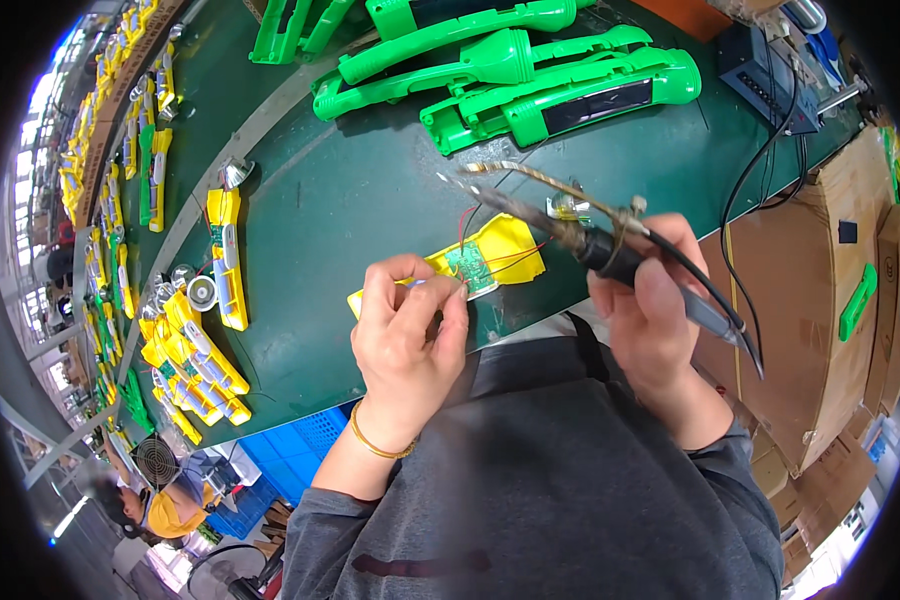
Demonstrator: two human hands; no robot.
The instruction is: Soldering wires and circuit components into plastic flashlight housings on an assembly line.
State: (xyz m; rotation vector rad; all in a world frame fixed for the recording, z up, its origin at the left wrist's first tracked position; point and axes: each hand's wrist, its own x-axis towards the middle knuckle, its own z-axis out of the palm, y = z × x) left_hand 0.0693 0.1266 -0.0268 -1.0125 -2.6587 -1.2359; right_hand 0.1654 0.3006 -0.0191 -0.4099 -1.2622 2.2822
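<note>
My right hand (655,310) grips a soldering iron (610,255) with a dark handle and a curved metal feed tube alongside; its tip points up and left, held above the work and apart from it. On the green table, a yellow flashlight housing half (510,245) lies in front of me with a green circuit board (468,268) in it. Thin red and black wires run from the board towards a small silvery reflector (567,207). My left hand (410,325) rests over the housing's left part, thumb and finger pinched at the board's edge. What they pinch is too small to make out.
Green housings (570,90) are heaped along the far side. At left lie several yellow assemblies (195,360) and a single one (227,260). A blue powered box (770,75) with cables stands far right, above a cardboard box (780,320). Another person (165,510) sits lower left.
</note>
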